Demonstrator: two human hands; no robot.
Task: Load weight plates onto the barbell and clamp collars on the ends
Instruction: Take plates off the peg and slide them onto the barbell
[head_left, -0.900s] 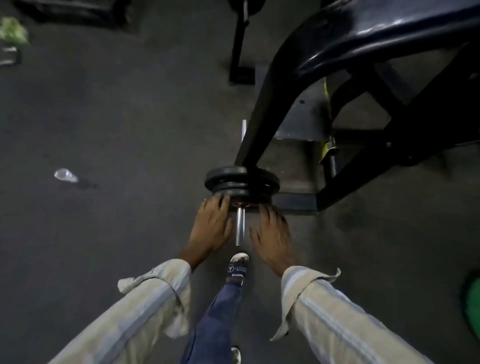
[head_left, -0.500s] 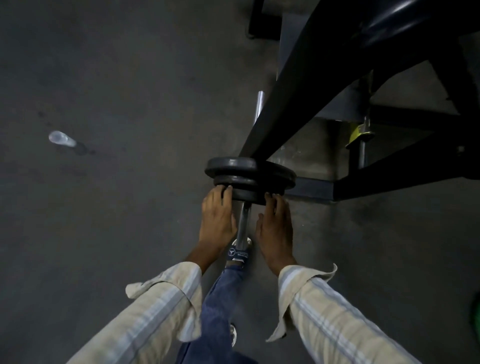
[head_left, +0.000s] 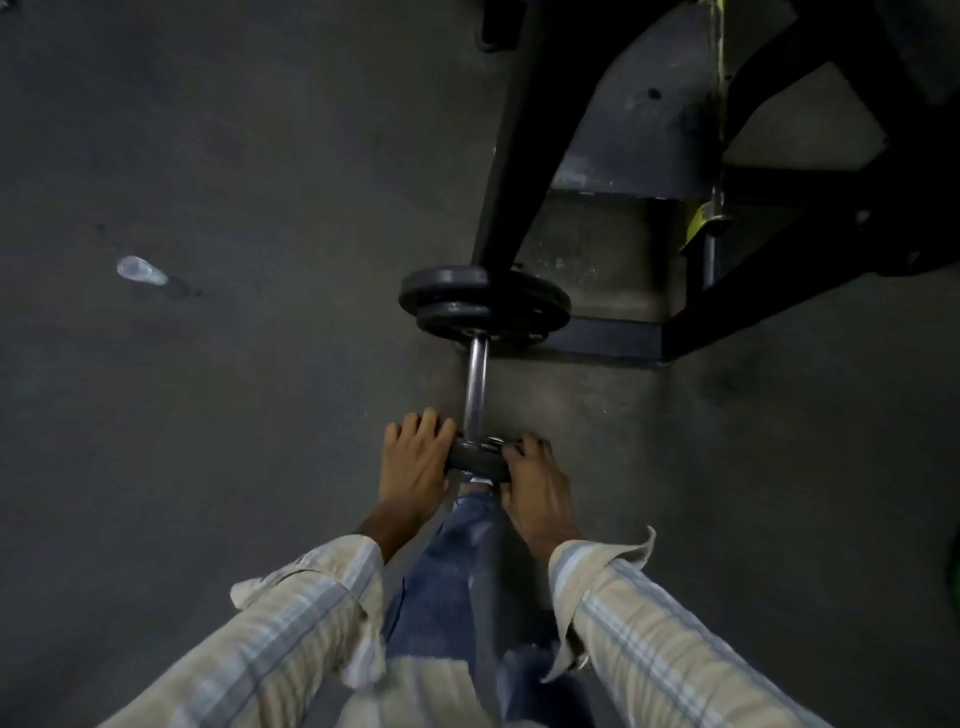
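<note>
Gripping a small dark plate (head_left: 478, 457) at the near end of the chrome barbell (head_left: 476, 387), left hand (head_left: 413, 467) and right hand (head_left: 535, 491) curl fingers round its rim at 9 and 3 o'clock, a grip suiting heavy, rigid iron, while 2 plates (head_left: 483, 304) sit at 12 o'clock.

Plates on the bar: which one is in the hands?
The small plate at the bar's near end, gripped by both hands; the two stacked plates sit farther along, untouched.
</note>
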